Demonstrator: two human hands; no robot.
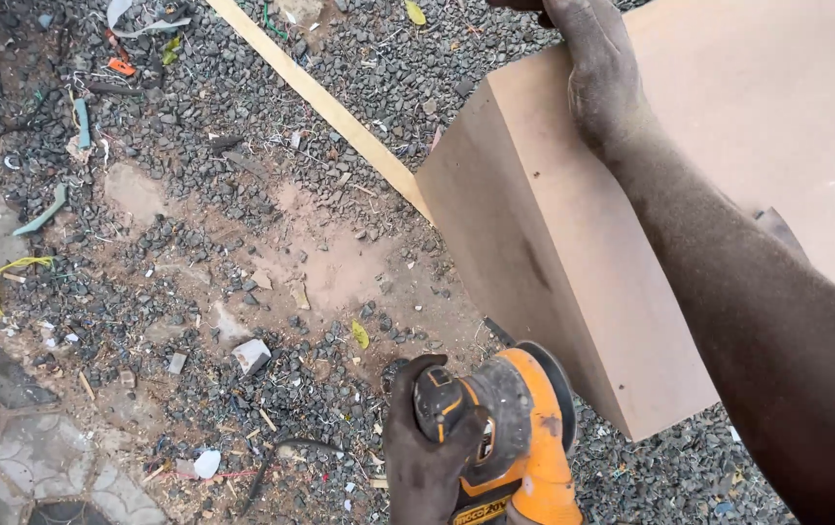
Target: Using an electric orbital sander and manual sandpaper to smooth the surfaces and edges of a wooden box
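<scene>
A large brown fibreboard box [544,243] stands on gravel, one dusty side face turned toward me. My right hand [597,68] reaches across the top panel and rests on the box's far upper edge, fingers closed over it. Low in the view, my left hand [427,447] grips an orange and black electric sander [520,437] from its left side. The sander's round pad sits against the lower part of the box's side face. Both hands and my right forearm are coated in fine dust.
A long pale wooden strip [320,102] lies diagonally on the gravel and runs behind the box. Sawdust patches, small stones, plastic scraps and a yellow cord [9,267] litter the ground. Paving stones [9,447] show at the lower left.
</scene>
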